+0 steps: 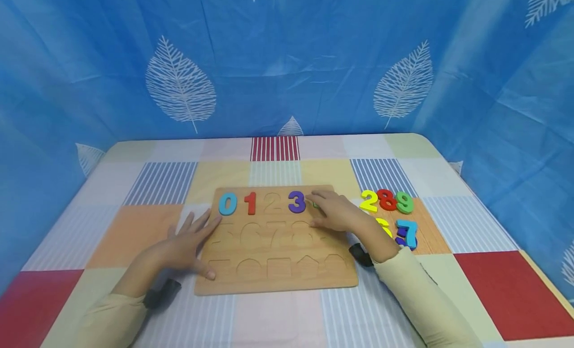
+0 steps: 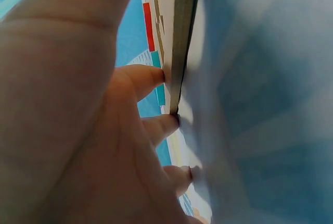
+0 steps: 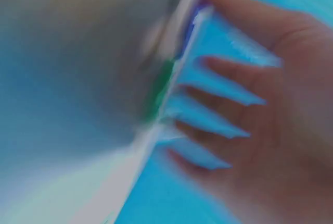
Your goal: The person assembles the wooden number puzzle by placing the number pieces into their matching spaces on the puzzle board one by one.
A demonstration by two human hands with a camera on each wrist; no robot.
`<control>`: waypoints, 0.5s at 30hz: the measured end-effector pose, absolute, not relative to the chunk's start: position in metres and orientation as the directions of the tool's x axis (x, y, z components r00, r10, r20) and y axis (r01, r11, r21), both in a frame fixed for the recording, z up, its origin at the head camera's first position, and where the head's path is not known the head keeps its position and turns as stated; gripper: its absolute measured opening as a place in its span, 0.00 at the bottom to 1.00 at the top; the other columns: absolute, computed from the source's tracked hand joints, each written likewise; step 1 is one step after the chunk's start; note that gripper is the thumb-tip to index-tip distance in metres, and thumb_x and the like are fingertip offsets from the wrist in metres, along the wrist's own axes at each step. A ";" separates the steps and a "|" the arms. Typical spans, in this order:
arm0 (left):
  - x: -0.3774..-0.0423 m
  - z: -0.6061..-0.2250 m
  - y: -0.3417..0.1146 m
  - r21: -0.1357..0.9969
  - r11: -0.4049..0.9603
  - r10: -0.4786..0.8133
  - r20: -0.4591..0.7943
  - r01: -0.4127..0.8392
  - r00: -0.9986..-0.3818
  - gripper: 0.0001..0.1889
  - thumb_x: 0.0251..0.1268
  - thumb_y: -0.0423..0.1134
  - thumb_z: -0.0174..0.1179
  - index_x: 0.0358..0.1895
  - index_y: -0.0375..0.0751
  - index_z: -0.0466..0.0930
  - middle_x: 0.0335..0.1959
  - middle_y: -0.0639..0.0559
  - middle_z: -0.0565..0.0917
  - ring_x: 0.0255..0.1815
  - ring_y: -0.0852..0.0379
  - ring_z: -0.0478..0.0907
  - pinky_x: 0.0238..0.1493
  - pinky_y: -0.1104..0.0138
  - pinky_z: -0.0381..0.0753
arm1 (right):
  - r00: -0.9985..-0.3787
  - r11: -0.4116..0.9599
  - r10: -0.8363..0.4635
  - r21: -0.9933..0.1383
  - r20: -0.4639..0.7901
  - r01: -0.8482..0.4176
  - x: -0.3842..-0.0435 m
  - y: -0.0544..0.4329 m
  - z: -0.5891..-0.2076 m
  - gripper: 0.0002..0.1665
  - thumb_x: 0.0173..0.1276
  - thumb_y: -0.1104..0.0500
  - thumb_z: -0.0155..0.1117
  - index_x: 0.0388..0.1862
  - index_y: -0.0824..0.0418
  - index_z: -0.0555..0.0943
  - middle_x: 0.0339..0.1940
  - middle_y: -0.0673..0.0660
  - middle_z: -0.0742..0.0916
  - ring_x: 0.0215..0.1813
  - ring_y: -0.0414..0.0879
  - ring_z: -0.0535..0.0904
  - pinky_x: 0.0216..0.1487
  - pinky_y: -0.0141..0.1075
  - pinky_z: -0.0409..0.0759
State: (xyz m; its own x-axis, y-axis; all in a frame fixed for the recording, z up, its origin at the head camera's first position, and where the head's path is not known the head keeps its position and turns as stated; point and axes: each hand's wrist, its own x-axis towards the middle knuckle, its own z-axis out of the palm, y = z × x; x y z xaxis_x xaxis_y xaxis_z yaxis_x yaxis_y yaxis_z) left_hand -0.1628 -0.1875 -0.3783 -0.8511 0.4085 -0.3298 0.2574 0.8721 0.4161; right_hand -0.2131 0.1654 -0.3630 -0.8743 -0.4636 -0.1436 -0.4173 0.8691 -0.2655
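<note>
A wooden number board (image 1: 287, 283) lies on the table with a blue 0 (image 1: 221, 204), a red 1 (image 1: 251, 204) and a purple 3 (image 1: 298, 202) in its top row. My left hand (image 1: 188, 243) rests at the board's left edge, fingers spread, fingertips touching the rim in the left wrist view. Over the top right corner reaches my right hand (image 1: 338, 212), mostly covering a green piece (image 1: 315, 205). The right wrist view, blurred, has that hand's fingers apart and loosely extended beside the green piece (image 3: 158, 91), with nothing gripped.
Right of the board lie a yellow 2 (image 1: 369, 201), red 8 (image 1: 386, 200), green 9 (image 1: 405, 202), a blue 7 (image 1: 408, 225) over a dark purple piece, and a yellow 6 (image 1: 384, 223) partly behind the right arm. A blue curtain (image 1: 287, 64) hangs behind the table.
</note>
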 end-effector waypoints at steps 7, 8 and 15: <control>-0.163 -0.376 -0.185 0.410 0.886 0.377 -0.361 0.219 -0.853 0.68 0.23 0.68 0.68 0.72 0.45 0.42 0.73 0.37 0.36 0.69 0.27 0.25 0.56 0.30 0.20 | -0.905 0.891 -0.414 -0.250 -0.103 -0.379 -0.216 0.200 -0.361 0.40 0.57 0.50 0.66 0.66 0.64 0.64 0.66 0.67 0.68 0.68 0.64 0.60 0.64 0.61 0.59; -0.163 -0.376 -0.185 0.408 0.887 0.374 -0.365 0.215 -0.853 0.68 0.22 0.68 0.68 0.72 0.45 0.42 0.73 0.37 0.36 0.69 0.27 0.25 0.56 0.31 0.20 | -0.911 0.898 -0.400 -0.242 -0.104 -0.367 -0.218 0.206 -0.359 0.40 0.57 0.51 0.66 0.66 0.64 0.64 0.66 0.67 0.68 0.68 0.65 0.59 0.64 0.60 0.58; -0.164 -0.377 -0.185 0.405 0.889 0.372 -0.369 0.213 -0.852 0.68 0.22 0.68 0.68 0.72 0.44 0.42 0.73 0.37 0.36 0.69 0.27 0.25 0.56 0.31 0.20 | -0.940 0.947 -0.265 -0.241 -0.215 -0.212 -0.232 0.247 -0.346 0.44 0.57 0.54 0.66 0.68 0.67 0.58 0.67 0.72 0.63 0.67 0.69 0.56 0.64 0.62 0.56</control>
